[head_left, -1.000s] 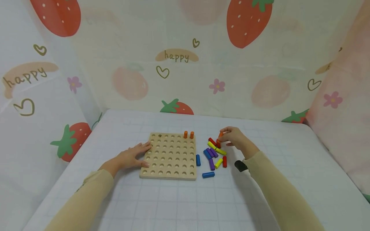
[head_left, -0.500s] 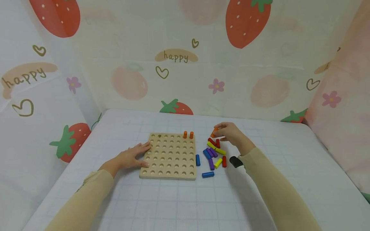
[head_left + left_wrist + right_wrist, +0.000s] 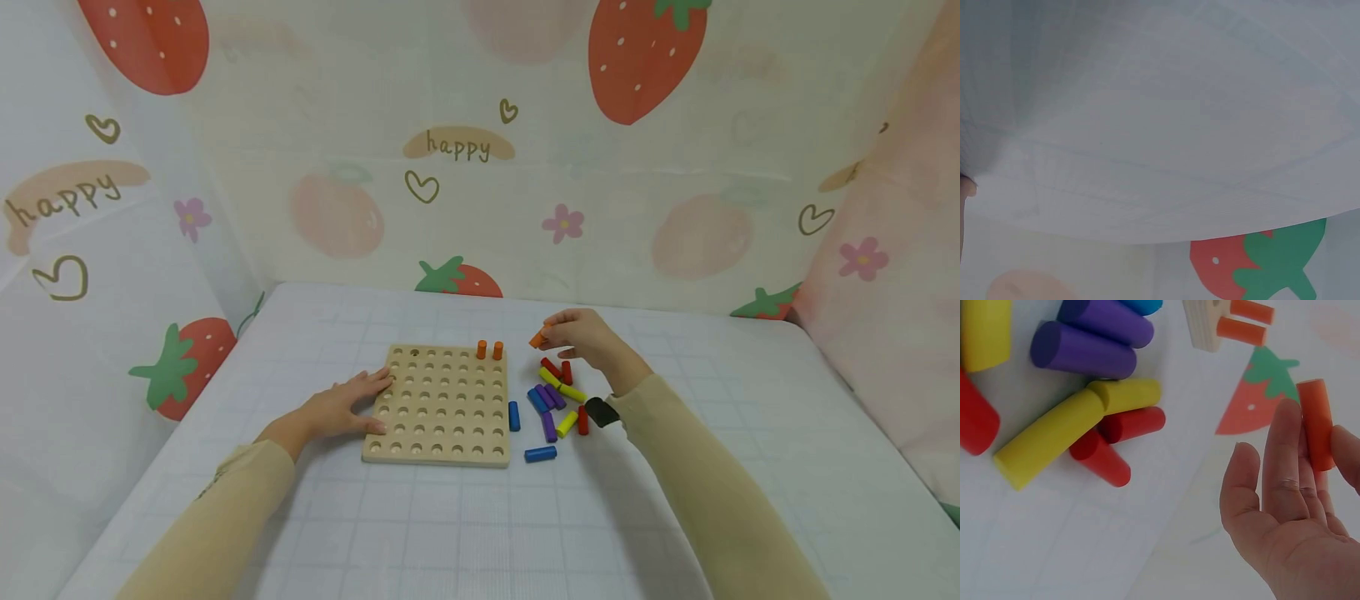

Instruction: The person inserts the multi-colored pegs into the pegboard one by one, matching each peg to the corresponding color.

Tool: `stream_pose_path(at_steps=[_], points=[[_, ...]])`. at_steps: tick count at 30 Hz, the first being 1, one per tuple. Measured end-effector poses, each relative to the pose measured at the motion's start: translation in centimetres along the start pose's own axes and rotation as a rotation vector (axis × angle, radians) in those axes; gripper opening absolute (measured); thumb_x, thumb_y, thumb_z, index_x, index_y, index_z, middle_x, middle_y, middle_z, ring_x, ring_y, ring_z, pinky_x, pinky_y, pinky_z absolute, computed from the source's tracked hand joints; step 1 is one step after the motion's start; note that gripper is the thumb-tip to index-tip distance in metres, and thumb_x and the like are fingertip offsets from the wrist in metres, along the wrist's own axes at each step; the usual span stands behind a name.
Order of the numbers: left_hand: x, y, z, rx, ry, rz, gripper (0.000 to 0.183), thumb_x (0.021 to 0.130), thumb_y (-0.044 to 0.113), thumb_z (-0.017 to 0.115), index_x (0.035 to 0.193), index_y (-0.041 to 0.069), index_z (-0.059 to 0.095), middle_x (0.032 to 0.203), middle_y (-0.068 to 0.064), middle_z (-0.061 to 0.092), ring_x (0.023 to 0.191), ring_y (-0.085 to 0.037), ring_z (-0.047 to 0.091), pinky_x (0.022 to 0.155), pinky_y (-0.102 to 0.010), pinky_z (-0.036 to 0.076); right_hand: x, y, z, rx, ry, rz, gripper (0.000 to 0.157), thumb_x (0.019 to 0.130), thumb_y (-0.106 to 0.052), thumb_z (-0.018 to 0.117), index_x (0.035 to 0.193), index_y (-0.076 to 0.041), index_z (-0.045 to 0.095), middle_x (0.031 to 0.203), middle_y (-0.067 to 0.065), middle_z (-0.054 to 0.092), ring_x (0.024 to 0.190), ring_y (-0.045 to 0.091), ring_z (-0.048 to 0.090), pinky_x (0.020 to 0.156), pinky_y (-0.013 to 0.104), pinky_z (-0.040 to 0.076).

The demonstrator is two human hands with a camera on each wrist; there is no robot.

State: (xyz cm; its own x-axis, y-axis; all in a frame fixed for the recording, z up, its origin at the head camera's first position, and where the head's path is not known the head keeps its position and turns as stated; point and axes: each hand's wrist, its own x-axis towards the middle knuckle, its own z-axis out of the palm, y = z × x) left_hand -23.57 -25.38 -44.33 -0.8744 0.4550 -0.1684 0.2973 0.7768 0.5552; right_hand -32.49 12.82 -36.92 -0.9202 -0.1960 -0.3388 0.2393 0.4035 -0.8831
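Note:
A square wooden pegboard point(image 3: 438, 406) with rows of round holes lies on the table. Two orange pegs point(image 3: 482, 350) stand upright in its far right corner. My left hand point(image 3: 347, 406) rests on the board's left edge, fingers spread; only a bit of skin shows in the left wrist view. In my right hand point(image 3: 588, 339), thumb and fingers pinch a third orange peg point(image 3: 1315, 425), held tilted above the table, right of the board. Just below that hand lie red pegs point(image 3: 1133, 424), yellow pegs point(image 3: 1050, 439) and purple pegs point(image 3: 1084, 350).
Several loose pegs are scattered right of the board, among them a blue peg point(image 3: 540, 454) nearest me and another blue peg point(image 3: 513, 416) close to the board's edge. A printed cloth backdrop point(image 3: 465, 217) stands behind the white table point(image 3: 420, 533).
My right hand has lifted the orange peg off the loose pile and carried it left and away from me, toward the board's far side. My left hand stays where it was.

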Motion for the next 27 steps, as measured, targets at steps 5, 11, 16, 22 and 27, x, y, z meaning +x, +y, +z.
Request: stream_pose_path(at_steps=[5, 11, 16, 22, 27], points=[[0.0, -0.1, 0.1, 0.008, 0.001, 0.003, 0.09, 0.084, 0.048, 0.071, 0.151, 0.003, 0.032, 0.16, -0.015, 0.017, 0.145, -0.043, 0.009, 0.109, -0.069, 0.007, 0.2, -0.7, 0.5, -0.006, -0.015, -0.024, 0.024, 0.099, -0.014, 0.057, 0.119, 0.001, 0.056, 0.116, 0.019, 0.067, 0.118, 0.037, 0.057, 0.102, 0.048, 0.043], [0.0, 0.0, 0.0, 0.012, 0.0, 0.007, 0.089, 0.084, 0.048, 0.07, 0.151, 0.003, 0.032, 0.16, -0.015, 0.017, 0.144, -0.043, 0.01, 0.109, -0.069, 0.007, 0.3, -1.3, 1.3, -0.011, -0.005, -0.04, 0.025, 0.099, -0.015, 0.058, 0.118, 0.0, 0.056, 0.117, 0.019, 0.066, 0.115, 0.035, 0.06, 0.099, 0.046, 0.045], [-0.1, 0.0, 0.0, 0.008, -0.004, 0.001, 0.089, 0.085, 0.048, 0.07, 0.151, 0.003, 0.031, 0.16, -0.014, 0.016, 0.145, -0.043, 0.009, 0.109, -0.069, 0.007, 0.4, -1.6, 2.1, -0.007, 0.011, -0.049, 0.026, 0.098, -0.017, 0.06, 0.117, -0.001, 0.058, 0.117, 0.018, 0.066, 0.112, 0.032, 0.062, 0.1, 0.048, 0.044], [-0.3, 0.2, -0.1, 0.003, -0.011, -0.013, 0.09, 0.084, 0.048, 0.07, 0.152, 0.003, 0.031, 0.161, -0.014, 0.015, 0.145, -0.042, 0.008, 0.11, -0.068, 0.006, 0.7, -2.0, 2.9, -0.017, 0.015, -0.066, 0.026, 0.097, -0.019, 0.061, 0.117, -0.002, 0.058, 0.117, 0.016, 0.067, 0.111, 0.029, 0.063, 0.097, 0.045, 0.046], [-0.3, 0.2, -0.1, 0.0, -0.01, -0.011, 0.09, 0.084, 0.048, 0.07, 0.152, 0.004, 0.031, 0.16, -0.014, 0.016, 0.145, -0.042, 0.008, 0.11, -0.068, 0.006, 0.7, -2.2, 3.5, -0.02, 0.029, -0.072, 0.027, 0.097, -0.019, 0.062, 0.118, -0.002, 0.059, 0.117, 0.016, 0.067, 0.111, 0.029, 0.063, 0.094, 0.043, 0.045]])
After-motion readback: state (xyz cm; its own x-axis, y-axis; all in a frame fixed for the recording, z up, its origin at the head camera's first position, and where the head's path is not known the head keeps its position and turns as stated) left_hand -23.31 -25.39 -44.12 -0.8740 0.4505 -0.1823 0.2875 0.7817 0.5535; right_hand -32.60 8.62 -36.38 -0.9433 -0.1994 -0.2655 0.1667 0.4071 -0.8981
